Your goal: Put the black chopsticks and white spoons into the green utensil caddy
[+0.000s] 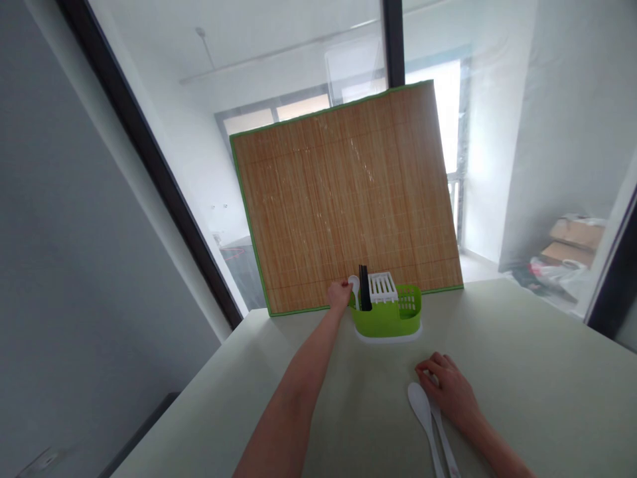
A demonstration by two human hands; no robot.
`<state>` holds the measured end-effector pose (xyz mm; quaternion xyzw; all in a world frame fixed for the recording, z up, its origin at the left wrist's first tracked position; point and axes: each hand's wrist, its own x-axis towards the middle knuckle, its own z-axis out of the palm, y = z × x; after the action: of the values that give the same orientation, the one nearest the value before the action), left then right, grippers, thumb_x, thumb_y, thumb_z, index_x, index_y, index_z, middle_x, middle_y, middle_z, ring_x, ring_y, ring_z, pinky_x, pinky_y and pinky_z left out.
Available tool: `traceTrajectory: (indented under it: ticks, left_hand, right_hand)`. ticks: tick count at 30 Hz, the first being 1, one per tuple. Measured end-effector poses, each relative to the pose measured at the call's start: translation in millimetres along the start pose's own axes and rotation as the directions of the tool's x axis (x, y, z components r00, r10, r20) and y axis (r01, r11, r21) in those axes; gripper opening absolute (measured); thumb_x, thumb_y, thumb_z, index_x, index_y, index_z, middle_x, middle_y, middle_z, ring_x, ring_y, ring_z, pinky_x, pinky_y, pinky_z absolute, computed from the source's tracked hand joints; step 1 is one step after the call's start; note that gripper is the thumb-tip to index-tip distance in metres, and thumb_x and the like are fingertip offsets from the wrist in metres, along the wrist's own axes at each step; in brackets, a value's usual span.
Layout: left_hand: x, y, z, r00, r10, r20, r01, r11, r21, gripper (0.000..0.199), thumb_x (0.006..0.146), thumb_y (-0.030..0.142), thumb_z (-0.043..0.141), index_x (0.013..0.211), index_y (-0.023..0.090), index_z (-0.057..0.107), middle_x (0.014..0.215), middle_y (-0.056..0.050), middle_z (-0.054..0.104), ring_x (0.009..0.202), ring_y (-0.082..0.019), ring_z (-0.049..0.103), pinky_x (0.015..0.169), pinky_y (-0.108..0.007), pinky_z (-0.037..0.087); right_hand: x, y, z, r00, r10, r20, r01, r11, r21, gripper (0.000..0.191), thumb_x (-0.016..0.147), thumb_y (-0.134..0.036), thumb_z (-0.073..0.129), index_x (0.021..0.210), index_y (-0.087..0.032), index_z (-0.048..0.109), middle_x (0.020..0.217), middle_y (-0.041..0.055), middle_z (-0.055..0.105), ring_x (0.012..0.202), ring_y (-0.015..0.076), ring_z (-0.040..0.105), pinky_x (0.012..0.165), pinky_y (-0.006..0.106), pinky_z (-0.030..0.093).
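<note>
My left hand [339, 295] reaches out to a green cutlery holder [378, 324] on a white base. Its fingers pinch the bowl of a small white spoon [355, 284], which stands upright at the holder's left end with its handle down inside. Black chopsticks [365, 289] stand beside that spoon. Nearer to me, my right hand [449, 388] rests low over the table with fingers curled and fingertips together. A large white spoon [421, 402] lies just left of it. A second white spoon [444, 435] runs up under the hand, so its head is partly hidden; whether the fingers grip it is unclear.
A white slotted rack [382, 287] tops the holder's middle, with a green open-grid compartment on its right. Behind it, a bamboo mat [343, 199] with green edging leans against the glass. The pale table [522, 345] ends at the window; cardboard boxes [577, 239] lie beyond.
</note>
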<state>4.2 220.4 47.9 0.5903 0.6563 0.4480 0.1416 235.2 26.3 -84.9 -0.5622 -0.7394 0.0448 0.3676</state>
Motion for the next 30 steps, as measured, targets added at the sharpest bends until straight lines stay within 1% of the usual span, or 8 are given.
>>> traceTrajectory:
  ticks: [5, 9, 12, 15, 18, 21, 26, 30]
  left_hand:
    - [-1, -12, 10.3, 0.998, -0.057, 0.016, 0.057, 0.998, -0.007, 0.017, 0.065, 0.033, 0.071, 0.069, 0.017, 0.067, 0.075, -0.014, 0.069, 0.085, -0.030, 0.065, 0.076, -0.045, 0.047]
    - [-3, -15, 12.5, 0.998, -0.054, 0.016, 0.055, 0.998, -0.024, 0.016, 0.061, 0.030, 0.074, 0.069, 0.017, 0.067, 0.071, -0.012, 0.068, 0.084, -0.030, 0.064, 0.077, -0.044, 0.047]
    - [-8, -13, 6.6, 0.999, -0.012, -0.038, 0.010, 0.999, -0.038, 0.023, 0.061, 0.028, 0.074, 0.080, 0.017, 0.067, 0.085, -0.014, 0.068, 0.094, -0.031, 0.061, 0.083, -0.046, 0.045]
    - [-23, -14, -4.6, 0.990, 0.030, -0.136, -0.037, 0.998, -0.046, 0.029, 0.071, 0.029, 0.065, 0.098, 0.019, 0.063, 0.109, -0.014, 0.061, 0.110, -0.029, 0.052, 0.091, -0.045, 0.040]
    - [-56, -23, -14.2, 0.975, 0.077, -0.208, -0.101, 0.989, -0.104, 0.030, 0.079, 0.025, 0.055, 0.108, 0.020, 0.058, 0.118, -0.012, 0.055, 0.114, -0.023, 0.048, 0.090, -0.038, 0.043]
    - [-105, -38, -18.5, 0.968, 0.146, -0.203, -0.199, 0.941, -0.272, 0.028, 0.080, 0.023, 0.052, 0.107, 0.020, 0.057, 0.115, -0.010, 0.054, 0.104, -0.019, 0.052, 0.076, -0.028, 0.049]
    - [-189, -56, -17.4, 0.983, 0.175, -0.060, -0.184, 0.894, -0.409, 0.025, 0.081, 0.023, 0.049, 0.104, 0.021, 0.059, 0.119, -0.008, 0.050, 0.094, -0.015, 0.054, 0.061, -0.021, 0.050]
    - [-226, -58, -11.3, 0.988, 0.129, 0.079, -0.087, 0.912, -0.401, 0.023, 0.079, 0.021, 0.050, 0.100, 0.021, 0.060, 0.113, -0.007, 0.055, 0.082, -0.013, 0.056, 0.054, -0.019, 0.046]
  right_hand:
    - [0, 1, 3, 0.995, -0.087, -0.046, 0.086, 0.996, -0.012, 0.015, 0.083, -0.033, 0.054, 0.086, -0.027, 0.067, 0.092, 0.0064, 0.058, 0.087, 0.0236, 0.053, 0.076, 0.040, 0.044]
    - [-1, 0, 5, 0.995, -0.100, -0.017, 0.100, 0.995, 0.000, 0.014, 0.081, -0.036, 0.057, 0.087, -0.028, 0.067, 0.096, 0.0063, 0.059, 0.090, 0.0243, 0.052, 0.077, 0.041, 0.044]
    - [-2, -1, 4, 0.995, -0.102, 0.020, 0.103, 0.995, -0.007, 0.014, 0.081, -0.035, 0.056, 0.086, -0.028, 0.067, 0.098, 0.0064, 0.059, 0.092, 0.0248, 0.052, 0.078, 0.041, 0.044]
    - [-3, -1, 3, 0.993, -0.109, 0.054, 0.111, 0.994, -0.021, 0.014, 0.081, -0.034, 0.055, 0.085, -0.028, 0.067, 0.101, 0.0063, 0.059, 0.095, 0.0254, 0.051, 0.080, 0.042, 0.043]
    - [-3, 0, 2, 0.990, -0.111, 0.090, 0.114, 0.993, -0.029, 0.014, 0.081, -0.032, 0.054, 0.085, -0.028, 0.067, 0.104, 0.0063, 0.058, 0.097, 0.0256, 0.050, 0.081, 0.042, 0.042]
    - [-3, 0, 1, 0.988, -0.110, 0.104, 0.114, 0.993, -0.032, 0.013, 0.078, -0.032, 0.056, 0.083, -0.028, 0.067, 0.105, 0.0060, 0.059, 0.098, 0.0258, 0.050, 0.082, 0.043, 0.041]
    - [-4, 4, 2, 0.988, -0.096, 0.122, 0.100, 0.995, -0.025, 0.011, 0.076, -0.034, 0.058, 0.077, -0.028, 0.067, 0.106, 0.0051, 0.060, 0.098, 0.0265, 0.050, 0.081, 0.043, 0.041]
    - [-2, 4, 1, 0.988, -0.119, 0.098, 0.117, 0.993, 0.024, 0.016, 0.079, -0.037, 0.056, 0.075, -0.027, 0.068, 0.101, 0.0054, 0.062, 0.095, 0.0250, 0.052, 0.080, 0.042, 0.043]
